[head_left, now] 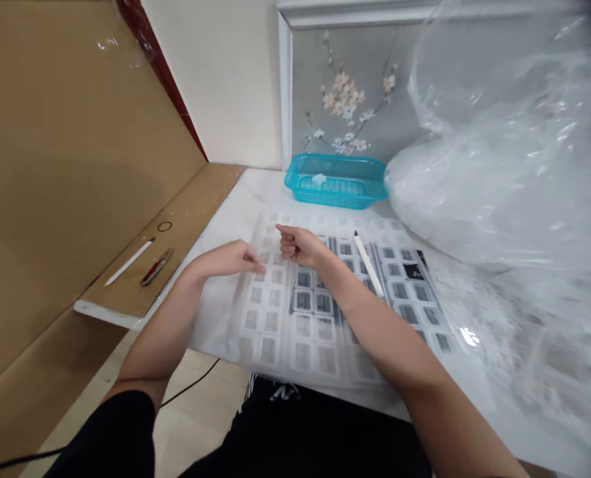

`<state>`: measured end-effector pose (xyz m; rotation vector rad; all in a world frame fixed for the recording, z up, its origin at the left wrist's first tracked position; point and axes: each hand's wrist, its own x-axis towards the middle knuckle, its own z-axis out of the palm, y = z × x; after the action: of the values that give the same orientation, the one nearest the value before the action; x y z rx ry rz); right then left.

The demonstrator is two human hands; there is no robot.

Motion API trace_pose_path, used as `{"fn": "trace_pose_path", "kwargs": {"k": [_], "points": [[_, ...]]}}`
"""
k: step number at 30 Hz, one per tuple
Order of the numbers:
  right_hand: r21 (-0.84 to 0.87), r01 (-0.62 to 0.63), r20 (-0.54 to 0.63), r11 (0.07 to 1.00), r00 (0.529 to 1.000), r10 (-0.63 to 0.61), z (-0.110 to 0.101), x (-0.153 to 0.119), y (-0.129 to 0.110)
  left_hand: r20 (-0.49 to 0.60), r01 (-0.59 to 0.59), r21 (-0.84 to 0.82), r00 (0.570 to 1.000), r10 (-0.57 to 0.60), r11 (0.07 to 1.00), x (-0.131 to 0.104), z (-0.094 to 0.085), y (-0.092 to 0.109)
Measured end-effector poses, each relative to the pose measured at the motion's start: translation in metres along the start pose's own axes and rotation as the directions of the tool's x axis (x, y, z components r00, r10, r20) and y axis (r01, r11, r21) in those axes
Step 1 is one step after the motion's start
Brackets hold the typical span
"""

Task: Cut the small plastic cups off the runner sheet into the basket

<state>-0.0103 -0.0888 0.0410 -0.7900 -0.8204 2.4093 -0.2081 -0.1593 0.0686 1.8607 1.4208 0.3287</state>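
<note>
A translucent plastic tray sheet (303,326) with rows of rectangular pockets lies on the white table before me. Dark pieces show in several pockets at its middle and right. My left hand (238,257) is over the tray's left edge, fingers bent and pressed together, pointing right. My right hand (299,245) hovers over the upper left pockets, its fingers curled in and one digit stretched out to the left. Whatever either hand may hold is hidden or too small to name. A white pen-like stick (368,264) with a dark tip rests on the tray, right of my right hand.
Behind the tray stands a turquoise basket (335,199) with a small pale piece (319,179) inside. Big clear plastic bags (495,179) crowd the right side. On the cardboard (196,199) at left lie another white stick (129,262), a red cutter-like tool (157,267) and a dark ring (165,226).
</note>
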Motion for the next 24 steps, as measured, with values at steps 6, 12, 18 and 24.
{"fn": "trace_pose_path", "kwargs": {"k": [6, 12, 18, 24], "points": [[-0.673, 0.084, -0.093, 0.735, 0.976, -0.196, -0.001, -0.001, 0.004, 0.195, 0.091, 0.046, 0.976, -0.098, 0.995, 0.002, 0.010, -0.003], [-0.999, 0.022, 0.008, 0.034, 0.930, -0.368, 0.011, 0.005, 0.023, 0.255, 0.071, -0.111, 0.966, -0.040, 0.991, 0.006, 0.016, -0.002], [-1.000, 0.001, 0.001, -0.001, 0.940, -0.341, 0.010, 0.006, 0.027, 0.355, 0.262, -0.508, 0.931, -0.078, 0.821, 0.014, 0.006, -0.012], [-0.995, 0.036, 0.003, 0.090, 0.939, -0.343, 0.006, 0.007, 0.026, 0.164, 0.170, -0.857, 0.985, -0.056, 0.487, 0.008, -0.020, -0.027]]}}
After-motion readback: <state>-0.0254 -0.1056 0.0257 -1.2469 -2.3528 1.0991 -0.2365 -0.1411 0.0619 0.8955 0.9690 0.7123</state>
